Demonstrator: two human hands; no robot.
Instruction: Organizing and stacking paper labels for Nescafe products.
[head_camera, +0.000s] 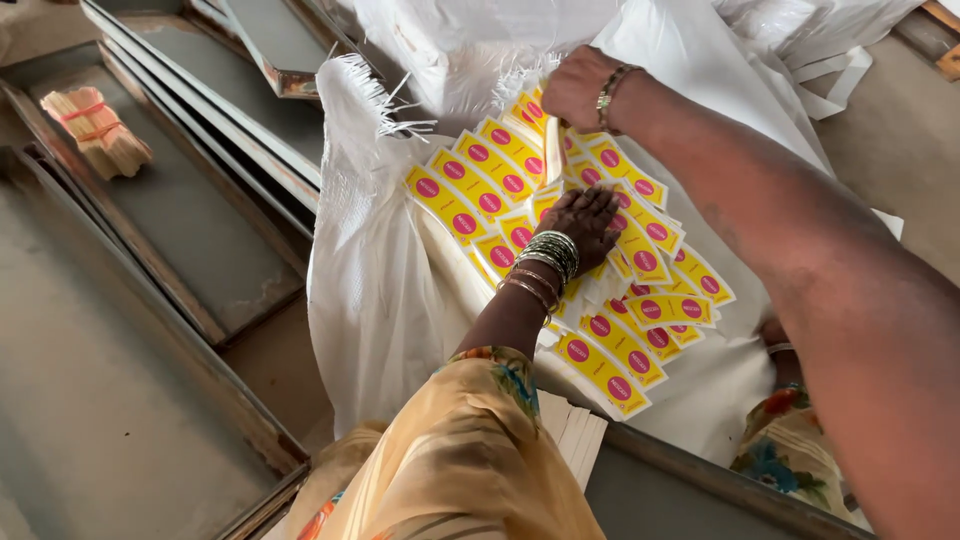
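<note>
My right arm fills the near corner, right hand (580, 88) curled shut on the white sack's (370, 270) rim. Left hand (585, 222) lies flat, fingers open, gripping nothing, pressing yellow packets (610, 330) w/ pink dots inside the sack, approx 25 showing. 1 stick bundle (97, 128) on the far tray (190, 240).

We see long grey metal trays (190, 200) with raised rims lying side by side on the left, dusty and dull. A bundle of thin pale sticks (98, 130) tied with red bands rests in one. Brown floor (275, 365) shows between the trays. Soft daylight falls evenly, without hard shadows.
</note>
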